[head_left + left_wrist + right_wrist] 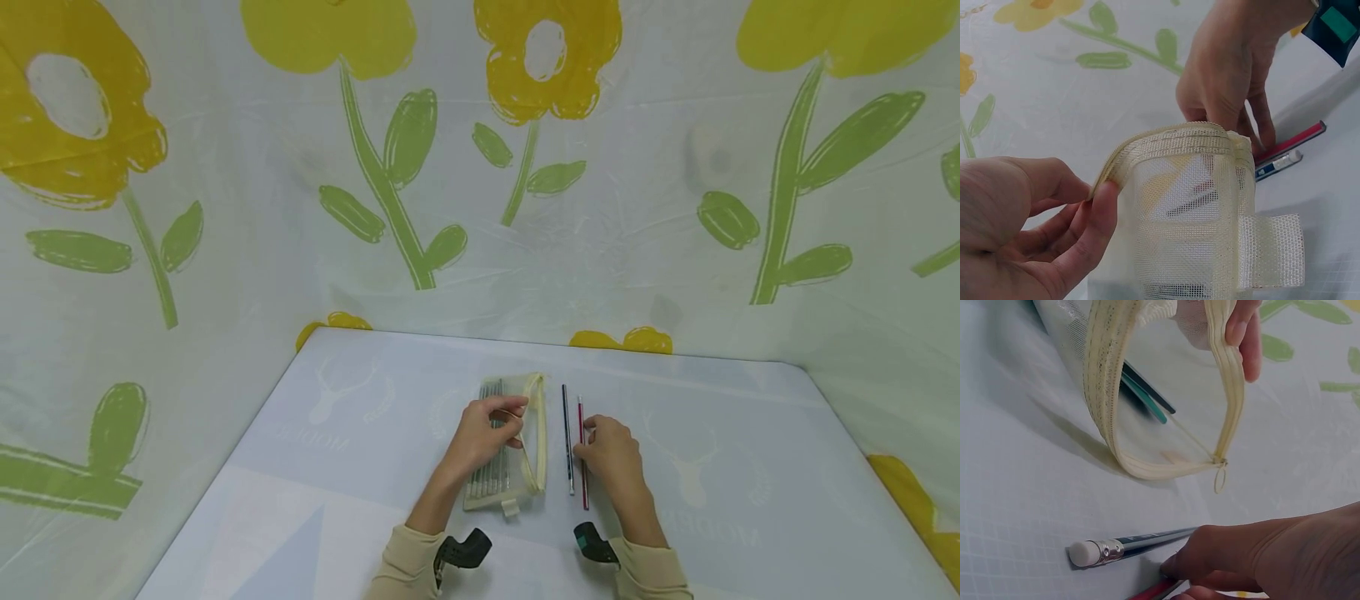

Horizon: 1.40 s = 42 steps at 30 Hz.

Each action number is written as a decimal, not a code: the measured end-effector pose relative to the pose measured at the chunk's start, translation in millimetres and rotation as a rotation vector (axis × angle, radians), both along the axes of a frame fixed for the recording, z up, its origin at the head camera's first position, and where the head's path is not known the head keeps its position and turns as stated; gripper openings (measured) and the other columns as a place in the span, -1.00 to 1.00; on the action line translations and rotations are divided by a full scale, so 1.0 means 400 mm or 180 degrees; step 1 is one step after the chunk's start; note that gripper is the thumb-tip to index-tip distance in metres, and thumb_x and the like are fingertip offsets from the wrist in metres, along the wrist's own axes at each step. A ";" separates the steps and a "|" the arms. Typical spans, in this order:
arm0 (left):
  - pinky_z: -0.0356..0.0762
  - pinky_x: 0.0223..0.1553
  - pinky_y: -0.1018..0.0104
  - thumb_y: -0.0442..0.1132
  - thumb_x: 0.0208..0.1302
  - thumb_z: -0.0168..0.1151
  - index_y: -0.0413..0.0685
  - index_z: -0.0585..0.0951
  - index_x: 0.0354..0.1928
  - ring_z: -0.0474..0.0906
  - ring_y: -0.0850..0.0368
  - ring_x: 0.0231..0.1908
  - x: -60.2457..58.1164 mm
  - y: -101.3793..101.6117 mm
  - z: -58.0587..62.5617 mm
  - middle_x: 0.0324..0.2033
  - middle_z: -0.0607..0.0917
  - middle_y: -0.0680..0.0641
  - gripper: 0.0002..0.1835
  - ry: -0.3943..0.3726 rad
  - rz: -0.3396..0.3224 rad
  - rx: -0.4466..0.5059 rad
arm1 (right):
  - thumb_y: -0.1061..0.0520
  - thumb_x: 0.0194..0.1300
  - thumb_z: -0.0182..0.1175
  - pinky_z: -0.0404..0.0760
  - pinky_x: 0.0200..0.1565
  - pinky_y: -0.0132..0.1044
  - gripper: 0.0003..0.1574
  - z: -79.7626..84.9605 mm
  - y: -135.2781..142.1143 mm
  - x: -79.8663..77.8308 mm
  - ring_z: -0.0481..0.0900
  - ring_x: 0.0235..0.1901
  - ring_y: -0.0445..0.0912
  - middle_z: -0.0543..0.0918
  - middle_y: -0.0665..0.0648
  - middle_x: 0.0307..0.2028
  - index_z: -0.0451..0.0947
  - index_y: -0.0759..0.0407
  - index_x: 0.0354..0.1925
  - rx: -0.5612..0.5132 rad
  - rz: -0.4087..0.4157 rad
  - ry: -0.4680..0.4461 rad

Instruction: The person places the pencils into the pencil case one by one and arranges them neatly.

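Observation:
A cream mesh pencil case (542,450) lies on the table with its zip undone. My left hand (480,435) pinches the zipped edge (1124,153) between thumb and fingers, holding the mouth apart. Several slim sticks (491,477) show through the mesh, and teal and dark ends (1146,401) are visible inside. To the right of the case, a dark pencil (567,442) with a white eraser (1084,554) lies beside a red pencil (585,493). My right hand (615,458) pinches the red pencil near its middle; the fingertips are partly hidden.
The white table (360,467) carries faint deer-head prints. Flower-patterned sheeting (600,208) stands behind it and at both sides. A fabric tab (1270,251) sticks out from the near end of the case. Black wrist mounts (467,548) sit at both cuffs.

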State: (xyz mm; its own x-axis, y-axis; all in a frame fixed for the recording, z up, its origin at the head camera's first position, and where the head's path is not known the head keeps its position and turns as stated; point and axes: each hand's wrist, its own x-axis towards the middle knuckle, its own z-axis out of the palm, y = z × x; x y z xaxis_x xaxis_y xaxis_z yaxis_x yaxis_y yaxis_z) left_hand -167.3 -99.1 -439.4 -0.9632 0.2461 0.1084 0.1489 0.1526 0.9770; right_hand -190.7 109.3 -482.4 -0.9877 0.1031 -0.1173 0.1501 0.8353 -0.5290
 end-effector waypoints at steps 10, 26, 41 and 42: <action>0.81 -0.30 0.11 -0.54 0.28 0.07 -0.42 0.57 0.12 0.60 -0.33 -0.14 0.001 0.001 -0.001 -0.10 0.59 -0.43 -0.63 0.0008 -0.0010 -0.0003 | 0.24 0.10 0.34 0.51 -0.59 -0.32 -0.48 -0.009 0.005 0.003 0.51 -0.52 -0.07 0.61 0.16 -0.45 0.56 0.42 0.05 -0.0052 0.0020 0.0076; 0.81 -0.29 0.10 -0.53 0.28 0.07 -0.43 0.56 0.12 0.59 -0.34 -0.14 0.001 0.003 0.002 -0.08 0.57 -0.49 -0.63 -0.0022 -0.0011 -0.0001 | 0.22 0.15 0.31 0.53 -0.62 -0.33 -0.47 -0.004 0.001 0.005 0.52 -0.56 -0.08 0.60 0.16 -0.49 0.53 0.39 0.09 -0.0070 -0.0014 -0.0006; 0.80 -0.28 0.07 -0.53 0.29 0.08 -0.41 0.56 0.13 0.57 -0.44 -0.13 0.004 0.005 0.000 -0.10 0.60 -0.40 -0.63 -0.0031 -0.0014 -0.0001 | 0.21 0.15 0.27 0.49 -0.63 -0.37 -0.48 -0.001 0.007 0.008 0.50 -0.57 -0.10 0.63 0.16 -0.47 0.53 0.40 0.08 -0.0092 0.0007 -0.0008; 0.80 -0.28 0.07 -0.53 0.29 0.07 -0.41 0.56 0.13 0.57 -0.45 -0.13 0.003 0.005 -0.001 -0.10 0.60 -0.41 -0.63 -0.0027 -0.0015 0.0000 | 0.21 0.15 0.27 0.50 -0.62 -0.37 -0.48 -0.001 0.007 0.007 0.50 -0.56 -0.10 0.63 0.16 -0.46 0.53 0.39 0.08 -0.0103 -0.0002 -0.0017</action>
